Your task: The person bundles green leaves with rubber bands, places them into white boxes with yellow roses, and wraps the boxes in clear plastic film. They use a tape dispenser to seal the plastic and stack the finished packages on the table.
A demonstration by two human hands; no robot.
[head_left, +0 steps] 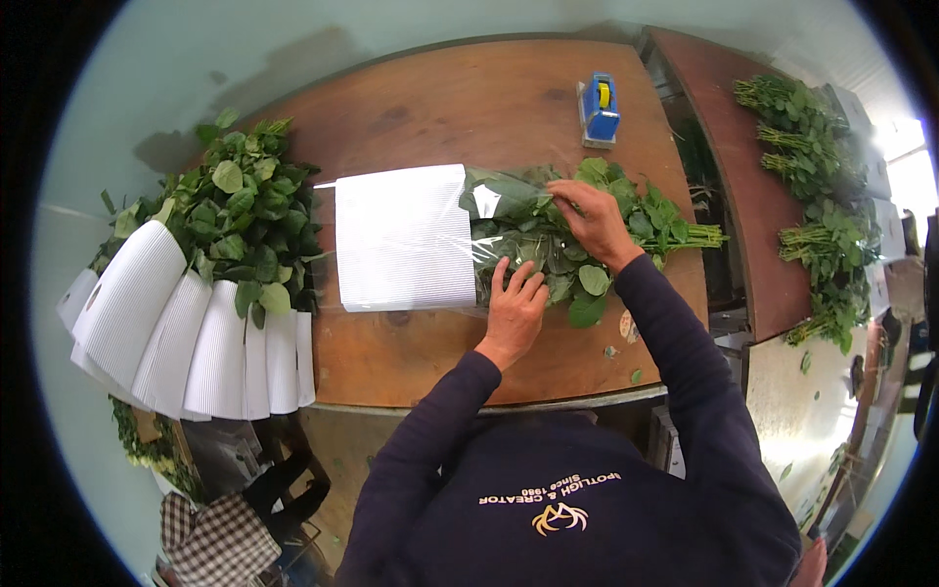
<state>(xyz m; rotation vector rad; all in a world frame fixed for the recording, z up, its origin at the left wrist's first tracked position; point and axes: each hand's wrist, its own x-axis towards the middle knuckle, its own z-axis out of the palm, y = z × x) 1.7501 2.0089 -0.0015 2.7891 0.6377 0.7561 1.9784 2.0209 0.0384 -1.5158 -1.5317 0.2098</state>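
Observation:
A bunch of leafy green stems (587, 282) lies across the wooden table before me, its cut ends (700, 235) pointing right. White corrugated wrap (403, 238) covers its left end, so any flower heads are hidden. Clear plastic film (506, 192) lies over the wrap and part of the leaves. My left hand (516, 312) rests on the film's near side with its fingers spread. On the far side, my right hand (596, 220) pinches the film's edge between thumb and fingers, close above the leaves.
A blue tape dispenser (603, 110) with yellow tape stands at the back right of the table (440, 95). Wrapped bunches (220, 352) are piled at the left edge. More bunches (821, 198) line a side table (741, 161). A person in a checked top (224, 539) is at lower left.

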